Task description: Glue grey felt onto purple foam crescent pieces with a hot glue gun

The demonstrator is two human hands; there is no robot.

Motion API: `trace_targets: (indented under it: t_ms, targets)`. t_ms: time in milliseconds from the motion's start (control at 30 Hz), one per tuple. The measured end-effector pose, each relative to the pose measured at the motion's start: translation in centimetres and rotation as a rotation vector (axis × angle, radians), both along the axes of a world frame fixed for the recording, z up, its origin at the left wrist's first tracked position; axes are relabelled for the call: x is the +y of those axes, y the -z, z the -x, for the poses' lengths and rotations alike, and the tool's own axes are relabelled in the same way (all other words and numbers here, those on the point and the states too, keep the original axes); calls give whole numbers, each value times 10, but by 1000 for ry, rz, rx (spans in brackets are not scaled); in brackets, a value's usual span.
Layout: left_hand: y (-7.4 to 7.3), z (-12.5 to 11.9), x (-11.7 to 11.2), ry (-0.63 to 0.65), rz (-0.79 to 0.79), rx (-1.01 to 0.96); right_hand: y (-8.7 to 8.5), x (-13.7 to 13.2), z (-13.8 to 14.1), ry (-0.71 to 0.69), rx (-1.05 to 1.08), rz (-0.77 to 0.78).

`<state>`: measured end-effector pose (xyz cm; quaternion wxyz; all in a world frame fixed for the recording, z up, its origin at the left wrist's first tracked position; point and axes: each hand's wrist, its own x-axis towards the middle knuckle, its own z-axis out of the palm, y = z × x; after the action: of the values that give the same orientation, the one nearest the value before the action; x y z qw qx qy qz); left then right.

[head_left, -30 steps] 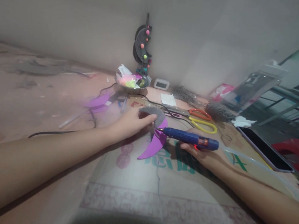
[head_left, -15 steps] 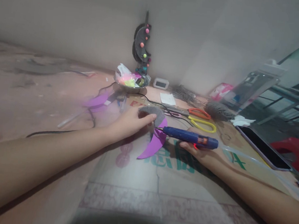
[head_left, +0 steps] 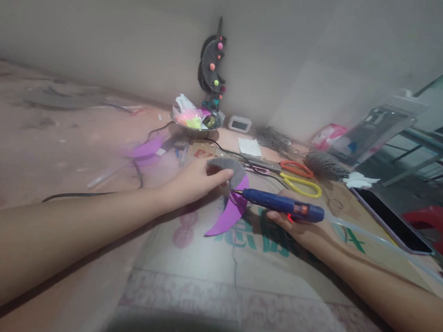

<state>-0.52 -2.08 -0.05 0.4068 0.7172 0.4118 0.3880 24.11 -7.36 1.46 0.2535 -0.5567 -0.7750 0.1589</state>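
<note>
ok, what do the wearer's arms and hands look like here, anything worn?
Both forearms are bare as far as the frame shows: no sleeves in view. The left hand and right hand carry no gloves. No watch, bracelet or ring is visible, though the picture is soft and the right hand is partly hidden.

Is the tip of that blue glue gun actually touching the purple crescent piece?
Touching: in the head view the glue gun nozzle ends right on the purple crescent, no gap visible.

Dim, hazy, washed-out light; soft blur toward the far left of the floor (head_left: 52, 134), wide-angle bending at the edges, a dark shadow at bottom centre.
</note>
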Motion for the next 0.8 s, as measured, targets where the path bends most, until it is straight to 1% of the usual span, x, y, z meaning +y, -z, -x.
trace_targets:
  t_ms: [300,600,800]
  targets:
    - [0,1,1,-4,17,2,7,6,-9,2,-43,7]
    - [0,2,1,11,9,6,9,5,-5,91,3,-27]
    - [-1,2,2,3,29,18,10,6,-3,97,3,-60]
